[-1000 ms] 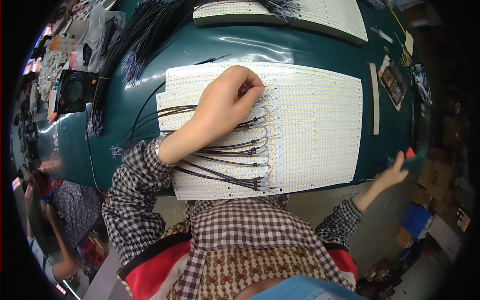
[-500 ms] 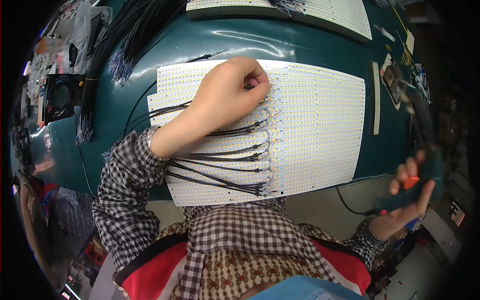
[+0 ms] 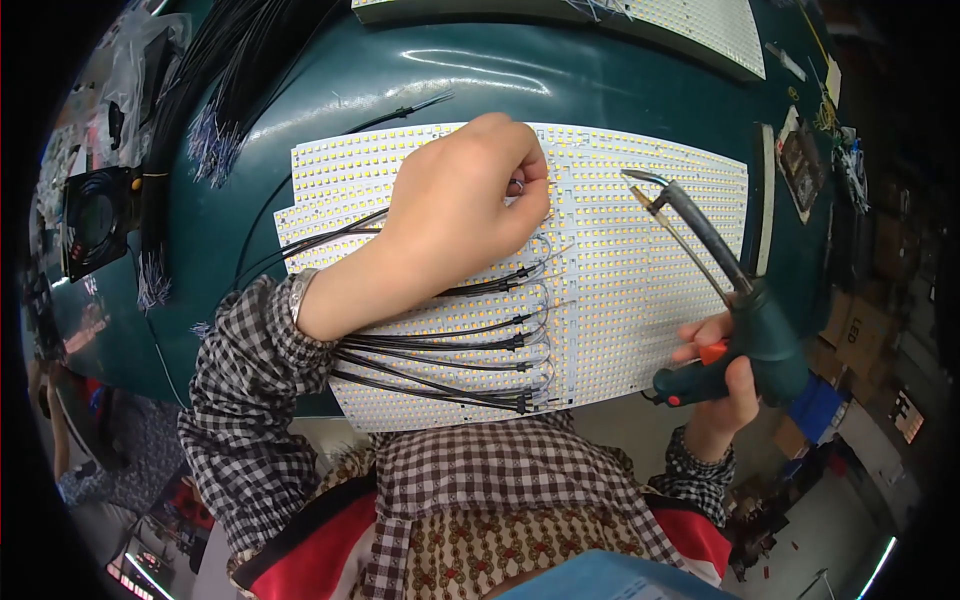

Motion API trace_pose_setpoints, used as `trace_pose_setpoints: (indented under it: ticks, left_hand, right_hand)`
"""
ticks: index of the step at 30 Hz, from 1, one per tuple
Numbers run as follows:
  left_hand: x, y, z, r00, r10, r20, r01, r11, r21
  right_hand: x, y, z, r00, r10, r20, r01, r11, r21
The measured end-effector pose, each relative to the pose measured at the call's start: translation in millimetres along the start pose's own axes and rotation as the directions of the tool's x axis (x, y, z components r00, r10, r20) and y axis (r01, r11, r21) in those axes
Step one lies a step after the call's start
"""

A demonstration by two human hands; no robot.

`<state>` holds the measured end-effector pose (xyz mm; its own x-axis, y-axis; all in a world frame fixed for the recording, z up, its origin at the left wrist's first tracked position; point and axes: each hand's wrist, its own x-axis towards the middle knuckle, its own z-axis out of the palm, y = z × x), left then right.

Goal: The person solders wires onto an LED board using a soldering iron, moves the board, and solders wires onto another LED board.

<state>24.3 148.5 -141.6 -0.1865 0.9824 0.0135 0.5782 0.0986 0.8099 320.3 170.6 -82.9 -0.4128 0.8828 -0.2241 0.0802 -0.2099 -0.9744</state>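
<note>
A white LED panel (image 3: 650,270) made of strips with rows of small yellow LEDs lies in front of me. My left hand (image 3: 468,190) is closed in a pinch over its upper middle, with a bit of thin wire (image 3: 517,186) showing between thumb and fingers. Several black cables (image 3: 440,342) run from the left to the panel's middle, where their thin wire ends meet a column of solder points. My right hand (image 3: 738,395) grips a green soldering gun (image 3: 768,335) with an orange trigger; its bent tip hangs over the panel's upper right, apart from my left hand.
Bundles of black cables (image 3: 250,75) with stripped ends lie at the far left, near a small black fan (image 3: 98,220). At the back is another LED panel (image 3: 700,30). A pale bar (image 3: 764,200) and a worn solder tray (image 3: 802,165) sit to the right.
My right hand has brought the soldering gun leftward from beyond the table's right edge to over the panel. My left hand keeps its pinch in almost the same place.
</note>
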Motion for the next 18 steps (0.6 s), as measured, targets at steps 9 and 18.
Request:
trace_pose_setpoints:
  ticks: [9, 18]
  left_hand:
    - [-1.1, 3.2, -0.4, 0.999, 0.031, 0.009, -0.031, 1.000, -0.004]
    - [-1.5, 3.8, 0.0, 0.998, 0.057, -0.011, -0.057, 0.998, -0.002]
  right_hand:
    - [-5.1, -5.3, 12.6, 0.995, 0.095, 0.021, -0.092, 0.989, -0.117]
    - [-4.4, -4.5, 18.4, 0.992, 0.096, 0.078, -0.080, 0.980, -0.181]
